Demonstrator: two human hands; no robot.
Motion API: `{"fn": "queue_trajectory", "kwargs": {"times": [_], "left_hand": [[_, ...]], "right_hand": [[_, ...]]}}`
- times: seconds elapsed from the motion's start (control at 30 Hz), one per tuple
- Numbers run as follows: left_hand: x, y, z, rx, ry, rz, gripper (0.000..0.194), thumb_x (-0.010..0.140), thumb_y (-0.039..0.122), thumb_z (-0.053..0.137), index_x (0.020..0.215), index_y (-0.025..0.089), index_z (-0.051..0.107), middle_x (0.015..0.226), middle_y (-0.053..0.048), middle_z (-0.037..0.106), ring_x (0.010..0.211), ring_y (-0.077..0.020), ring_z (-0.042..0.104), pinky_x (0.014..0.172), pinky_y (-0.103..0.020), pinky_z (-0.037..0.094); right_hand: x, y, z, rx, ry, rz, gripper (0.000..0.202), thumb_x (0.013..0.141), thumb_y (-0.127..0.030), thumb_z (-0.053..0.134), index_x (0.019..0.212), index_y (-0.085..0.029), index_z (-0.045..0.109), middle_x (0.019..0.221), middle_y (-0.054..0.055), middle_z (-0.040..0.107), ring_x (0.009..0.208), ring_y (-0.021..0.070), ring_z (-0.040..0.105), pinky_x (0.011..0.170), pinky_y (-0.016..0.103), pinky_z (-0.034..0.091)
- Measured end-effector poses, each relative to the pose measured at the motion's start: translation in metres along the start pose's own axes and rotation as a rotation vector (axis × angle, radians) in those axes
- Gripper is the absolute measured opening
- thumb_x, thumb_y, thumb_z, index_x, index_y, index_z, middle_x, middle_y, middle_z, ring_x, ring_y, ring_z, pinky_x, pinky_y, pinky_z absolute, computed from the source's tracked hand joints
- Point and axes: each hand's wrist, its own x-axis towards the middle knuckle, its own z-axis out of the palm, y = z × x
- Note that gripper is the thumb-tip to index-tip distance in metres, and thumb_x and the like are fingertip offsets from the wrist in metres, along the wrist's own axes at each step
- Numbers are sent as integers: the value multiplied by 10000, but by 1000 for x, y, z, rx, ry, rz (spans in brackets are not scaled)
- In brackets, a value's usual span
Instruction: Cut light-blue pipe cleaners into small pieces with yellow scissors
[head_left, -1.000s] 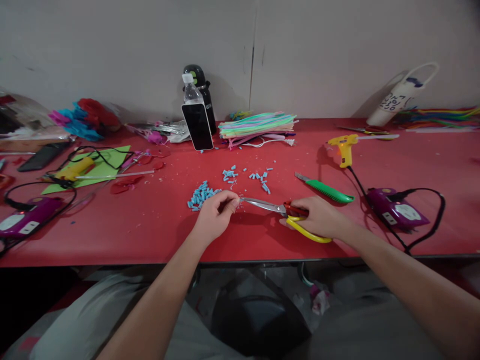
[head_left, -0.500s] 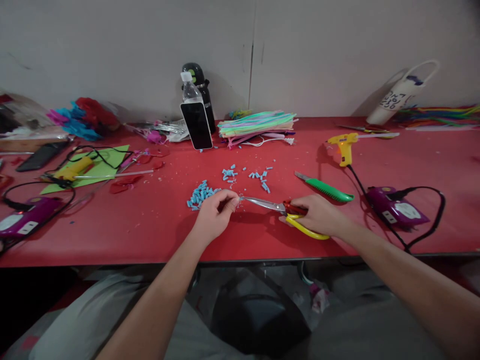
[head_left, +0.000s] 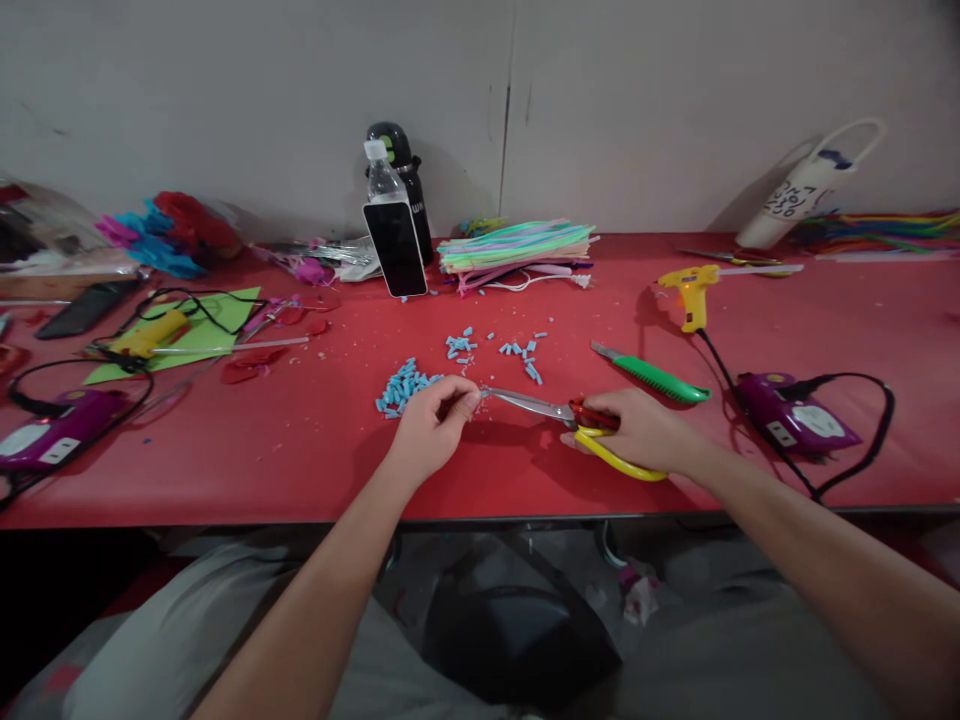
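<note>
My right hand (head_left: pixel 637 425) is wrapped round the red and yellow handles of a pair of scissors (head_left: pixel 536 404), whose blades point left. At the blade tips, my left hand (head_left: pixel 435 420) pinches a small light-blue piece (head_left: pixel 484 393), mostly hidden by the fingertips. A heap of short light-blue pieces (head_left: pixel 401 385) lies just behind and left of my left hand. Two looser groups of the same pieces, one of them a scatter (head_left: pixel 529 355), lie farther back on the red table (head_left: pixel 315 470), with tiny crumbs between them.
A green utility knife (head_left: pixel 652 377), a yellow glue gun (head_left: pixel 694 295) and a purple power box (head_left: pixel 795 420) lie on the right. At the back stand a phone (head_left: pixel 397 250) against bottles and a bundle of pastel strips (head_left: pixel 517 250). Another glue gun (head_left: pixel 154 335) is on the left.
The scissor handles have spread slightly, the yellow one shifting a little right. My left hand keeps its place at the blade tips.
</note>
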Motion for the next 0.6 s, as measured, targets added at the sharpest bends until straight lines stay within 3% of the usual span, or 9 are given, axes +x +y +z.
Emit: {"fn": "queue_trajectory", "kwargs": {"times": [0.6], "left_hand": [[0,-2,0,-11,-28,-5,176,908,289,506,814,174,601,674,9,535,631,-113,490,603,-228,400]], "right_hand": [[0,1,0,-4,-7,0,425,754,-584,612,622,-203,478,570,-27,481,531,109,377,494,263,227]]}}
